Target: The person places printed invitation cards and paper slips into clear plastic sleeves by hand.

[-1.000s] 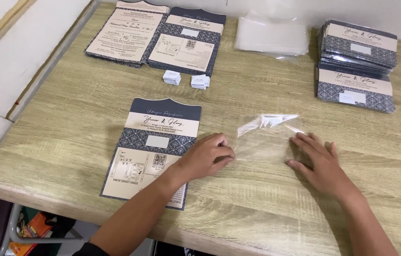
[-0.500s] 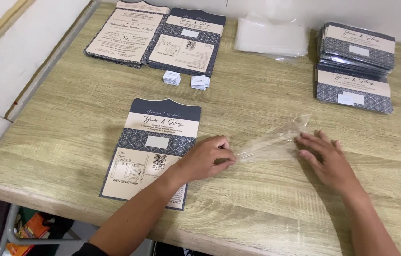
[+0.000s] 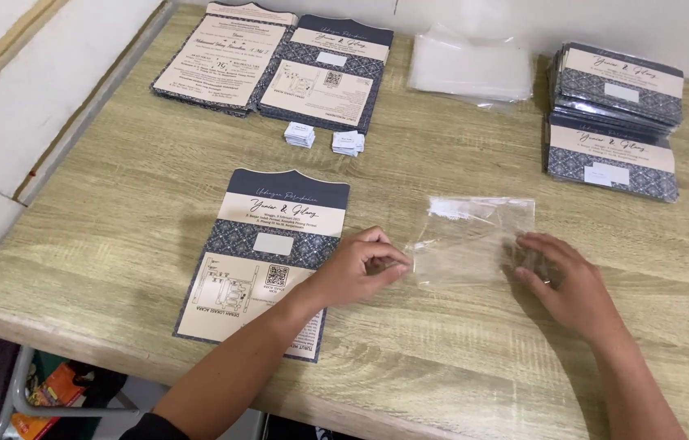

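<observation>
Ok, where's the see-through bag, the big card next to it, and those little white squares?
clear plastic sleeve [image 3: 475, 240], head view, on its flat middle.
dark blue and cream card [image 3: 275, 244], head view, on its patterned band.
small white label stacks [image 3: 347, 143], head view, on the right stack's top.

Two bare forearms come in from the near edge, one at the left and one at the right. The left hand [image 3: 358, 269] and the right hand [image 3: 574, 287] wear no gloves, rings, watch or bands. Both forearms are uncovered up to where they leave view. At the very near edge, by the left arm's elbow, a small bit of black sleeve [image 3: 147, 429] shows. The fingers [image 3: 542, 244] have short, plain nails.
</observation>
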